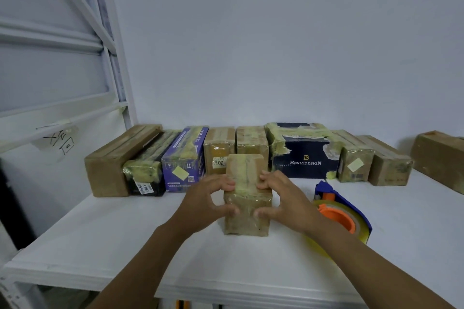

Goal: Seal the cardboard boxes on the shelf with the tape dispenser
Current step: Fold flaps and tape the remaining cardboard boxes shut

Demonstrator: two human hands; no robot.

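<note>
Fingers [226,186] of the left hand [200,202] and the right hand [285,199] curl round the small taped cardboard box [247,221], which stands mid-shelf [113,246]. The tape dispenser [345,211] lies just right of it, partly behind the right forearm. In the row of boxes [251,143] behind, the navy box [305,150] reads "BENLYDESIGN" and the black box [148,189] has a label reading "3202".

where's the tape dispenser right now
Head view: the tape dispenser lies on the shelf, right of the box that the left hand and right hand hold.
</note>
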